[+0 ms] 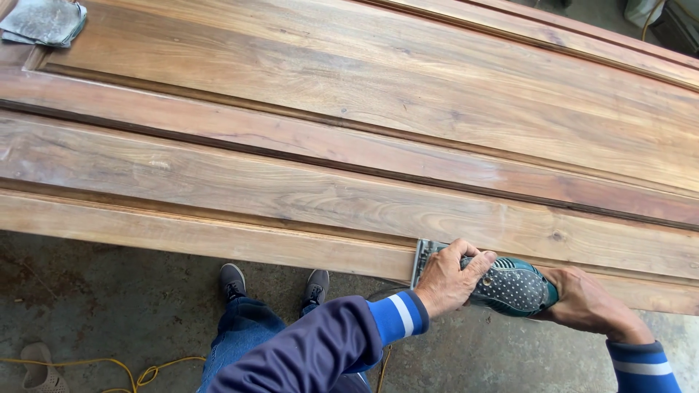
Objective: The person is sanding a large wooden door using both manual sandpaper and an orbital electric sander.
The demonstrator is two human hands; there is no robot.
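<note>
Both hands grip a teal electric sander pressed on the near edge of a long wooden door panel — left hand curled over its front, right hand wrapped around its rear. Folded grey sandpaper sheets lie at the panel's far left corner. Below — stained concrete floor, a yellow cord, a sandal.

Navy sleeves — blue-white cuffs; jeans
</note>
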